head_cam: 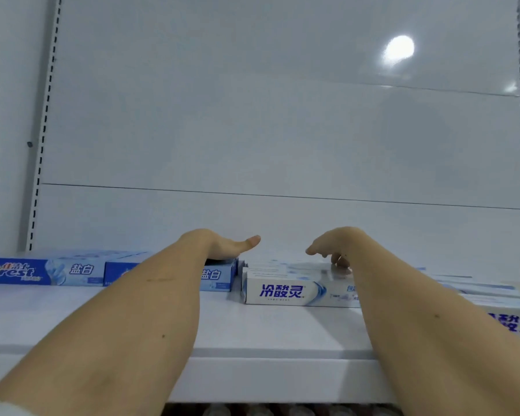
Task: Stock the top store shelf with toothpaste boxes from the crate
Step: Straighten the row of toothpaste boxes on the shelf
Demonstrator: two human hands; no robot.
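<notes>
Right, both my arms are up over the shelf (267, 331) and the hands are well apart. My left hand (222, 246) lies flat on top of a blue box (216, 276), fingers straight, thumb stretched out towards the white box (282, 291). That blue box sits just left of the white box, nearly touching it, and my forearm covers much of its front. Further left of the white box, another blue box (42, 271) runs end to end with the first, out to the picture's edge. My right hand (333, 244) is over the white box, fingers curled down loosely; the tips seem to touch its top, but I cannot tell whether they grip it. Right of the white box, past my right forearm, more white boxes (511, 313) lie nearer the shelf's front edge. Behind the white box rises the pale back panel (282, 130), with a slotted upright (44, 130) off to its left.
</notes>
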